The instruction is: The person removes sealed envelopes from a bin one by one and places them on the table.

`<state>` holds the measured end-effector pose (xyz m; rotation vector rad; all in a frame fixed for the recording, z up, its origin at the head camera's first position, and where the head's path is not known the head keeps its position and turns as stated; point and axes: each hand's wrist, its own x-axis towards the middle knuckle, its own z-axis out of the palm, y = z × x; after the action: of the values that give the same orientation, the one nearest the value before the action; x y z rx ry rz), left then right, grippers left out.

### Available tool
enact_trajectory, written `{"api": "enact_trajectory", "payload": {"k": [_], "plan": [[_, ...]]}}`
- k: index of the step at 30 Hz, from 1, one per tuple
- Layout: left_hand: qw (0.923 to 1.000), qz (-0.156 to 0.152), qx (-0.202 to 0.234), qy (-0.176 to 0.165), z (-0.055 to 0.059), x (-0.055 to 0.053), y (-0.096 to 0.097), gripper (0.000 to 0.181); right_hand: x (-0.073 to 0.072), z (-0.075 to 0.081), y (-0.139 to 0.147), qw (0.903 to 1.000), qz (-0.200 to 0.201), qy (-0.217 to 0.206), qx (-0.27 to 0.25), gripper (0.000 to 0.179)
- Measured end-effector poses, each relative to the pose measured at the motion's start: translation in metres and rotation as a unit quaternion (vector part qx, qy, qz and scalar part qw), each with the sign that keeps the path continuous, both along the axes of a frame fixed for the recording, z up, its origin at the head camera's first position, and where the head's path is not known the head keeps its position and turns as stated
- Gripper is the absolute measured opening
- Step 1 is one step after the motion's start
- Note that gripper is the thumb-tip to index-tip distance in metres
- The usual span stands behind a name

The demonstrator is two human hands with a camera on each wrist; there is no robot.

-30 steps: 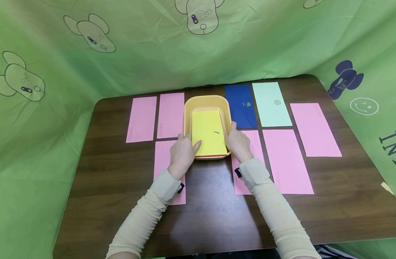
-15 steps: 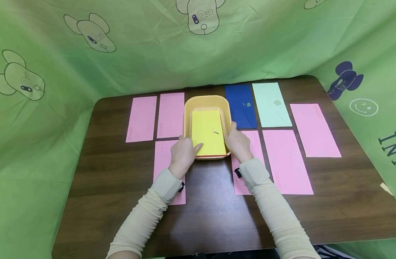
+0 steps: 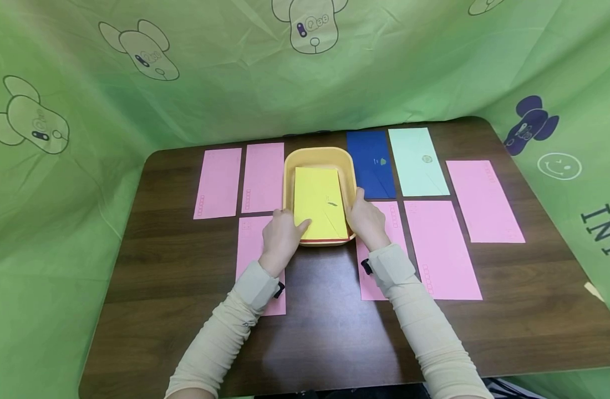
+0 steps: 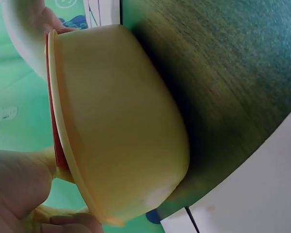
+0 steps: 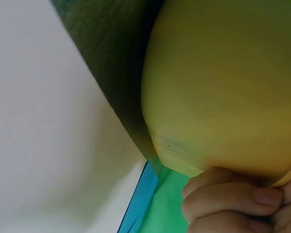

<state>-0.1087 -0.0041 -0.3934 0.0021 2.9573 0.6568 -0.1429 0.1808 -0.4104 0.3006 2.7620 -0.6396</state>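
A pale orange plastic basin (image 3: 319, 157) stands at the middle of the table in the head view. In it lies a yellow envelope (image 3: 319, 202), with a red edge (image 4: 52, 97) showing under it. My left hand (image 3: 280, 235) holds the basin's near left side; its thumb reaches over the rim and touches the envelope. On the opposite side my right hand (image 3: 367, 221) grips the rim, its curled fingers (image 5: 228, 196) against the outer wall in the right wrist view. What lies deeper in the basin is hidden.
Pink envelopes (image 3: 217, 183) lie flat on both sides of the brown table (image 3: 185, 277). A blue envelope (image 3: 371, 163) and a mint green envelope (image 3: 418, 160) lie behind on the right. A green printed curtain (image 3: 225, 100) surrounds the table.
The yellow envelope has slid slightly leftward and away from me in the basin. My left thumb has shifted a little; the basin and my right hand stay in place.
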Motion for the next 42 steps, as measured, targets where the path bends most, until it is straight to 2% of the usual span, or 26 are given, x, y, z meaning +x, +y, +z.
{"api": "enact_trajectory", "payload": {"k": [5, 14, 19, 24, 28, 37, 42], "plan": [[0.9991, 0.016, 0.04, 0.002, 0.001, -0.002, -0.002, 0.043, 0.0, 0.001, 0.001, 1.0, 0.002, -0.004, 0.0, 0.054], [0.9976, 0.025, 0.063, 0.014, 0.005, -0.001, -0.002, 0.045, 0.001, 0.001, 0.001, 1.0, 0.001, 0.001, -0.001, 0.053], [0.9948, 0.036, 0.095, 0.0, 0.005, -0.001, -0.004, 0.048, 0.001, 0.002, 0.0, 1.0, -0.002, 0.003, -0.003, 0.052], [0.9843, 0.058, 0.164, -0.025, 0.005, -0.002, -0.008, 0.051, 0.001, 0.004, 0.001, 1.0, -0.001, -0.001, -0.004, 0.053], [0.975, 0.067, 0.21, -0.032, 0.009, 0.002, -0.013, 0.05, 0.001, 0.003, 0.001, 1.0, -0.001, -0.001, -0.003, 0.053], [0.9663, 0.094, 0.233, -0.057, 0.018, 0.016, -0.029, 0.051, 0.001, 0.001, 0.0, 1.0, -0.001, 0.003, -0.005, 0.053], [0.9608, 0.113, 0.246, -0.059, 0.023, 0.023, -0.043, 0.051, 0.001, 0.001, 0.0, 0.9999, -0.007, -0.002, -0.009, 0.055]]}}
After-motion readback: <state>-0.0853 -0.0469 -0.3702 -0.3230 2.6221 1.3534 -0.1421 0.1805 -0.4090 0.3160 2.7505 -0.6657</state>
